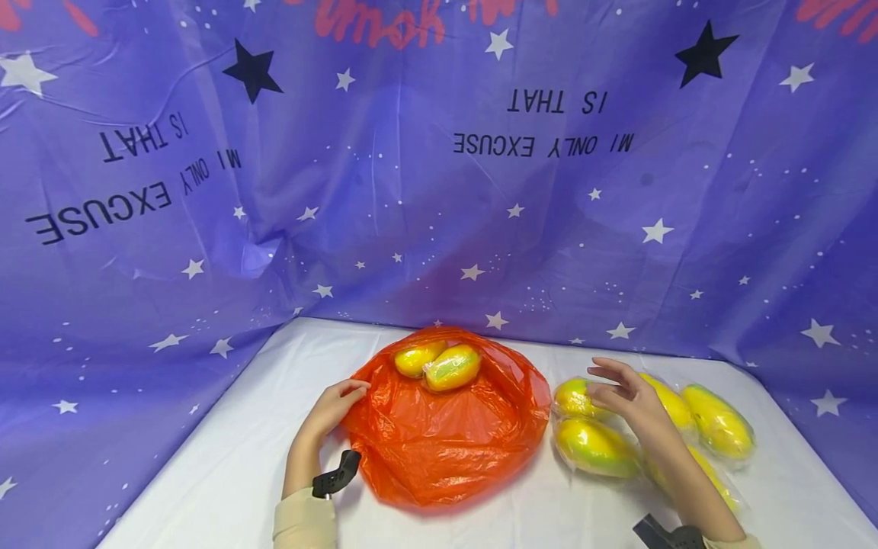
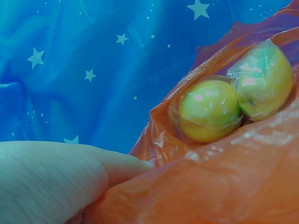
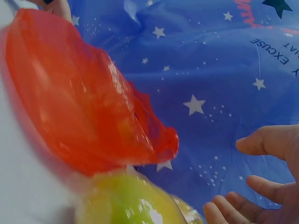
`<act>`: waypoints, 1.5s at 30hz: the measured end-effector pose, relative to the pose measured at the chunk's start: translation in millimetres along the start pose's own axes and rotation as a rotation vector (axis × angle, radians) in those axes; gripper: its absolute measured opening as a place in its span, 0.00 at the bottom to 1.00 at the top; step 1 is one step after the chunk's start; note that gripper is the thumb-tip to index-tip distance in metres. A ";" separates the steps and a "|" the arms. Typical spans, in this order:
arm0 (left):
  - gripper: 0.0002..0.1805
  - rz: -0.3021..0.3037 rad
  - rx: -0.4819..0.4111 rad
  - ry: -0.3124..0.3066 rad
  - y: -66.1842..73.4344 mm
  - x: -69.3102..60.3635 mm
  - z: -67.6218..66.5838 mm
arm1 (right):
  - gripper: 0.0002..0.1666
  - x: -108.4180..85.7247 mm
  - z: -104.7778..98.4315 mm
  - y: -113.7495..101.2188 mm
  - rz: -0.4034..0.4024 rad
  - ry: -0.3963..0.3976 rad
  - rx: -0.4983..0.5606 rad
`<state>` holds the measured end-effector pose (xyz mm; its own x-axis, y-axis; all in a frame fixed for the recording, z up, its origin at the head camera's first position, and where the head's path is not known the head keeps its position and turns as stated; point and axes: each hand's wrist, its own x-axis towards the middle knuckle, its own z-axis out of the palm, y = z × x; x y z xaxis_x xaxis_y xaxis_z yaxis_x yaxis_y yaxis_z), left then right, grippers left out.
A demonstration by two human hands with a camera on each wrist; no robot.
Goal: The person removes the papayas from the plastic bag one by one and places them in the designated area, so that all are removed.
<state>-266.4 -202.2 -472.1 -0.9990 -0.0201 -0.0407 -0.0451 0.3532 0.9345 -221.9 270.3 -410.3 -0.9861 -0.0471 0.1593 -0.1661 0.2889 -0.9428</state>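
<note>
A red plastic bag (image 1: 446, 457) lies on the white cloth with its mouth spread wide. Two yellow-green mangoes (image 1: 453, 367) in clear wrap rest inside, near its far side. At the bag's left rim, my left hand (image 1: 328, 412) pinches the plastic; the left wrist view shows its finger along the edge (image 2: 152, 163), the other fingertips hidden. My right hand (image 1: 634, 400) hovers over the wrapped mangoes to the right of the bag, fingers spread and holding nothing. The closest mango (image 1: 595, 448) also shows in the right wrist view, below the bag.
Several more wrapped mangoes (image 1: 719, 423) lie in a group at the right, partly behind my right forearm. Purple star-printed sheeting (image 1: 439, 229) stands behind and to the left of the white-covered table (image 1: 240, 457).
</note>
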 end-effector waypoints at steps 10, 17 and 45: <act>0.15 -0.006 -0.003 0.002 -1.2 -0.1 -0.6 | 0.32 6.4 22.5 -9.4 -0.011 -0.061 0.116; 0.15 -0.008 -0.001 0.000 0.0 -0.3 0.2 | 0.32 10.0 36.5 -18.3 0.024 -0.096 0.189; 0.15 -0.011 0.004 0.001 0.9 0.8 0.5 | 0.35 43.9 126.9 -27.1 0.056 -0.298 0.359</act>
<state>-267.2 -201.5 -471.4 -0.9984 -0.0253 -0.0509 -0.0566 0.3568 0.9325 -260.8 139.1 -414.9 -0.9424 -0.3283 0.0641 -0.0512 -0.0479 -0.9975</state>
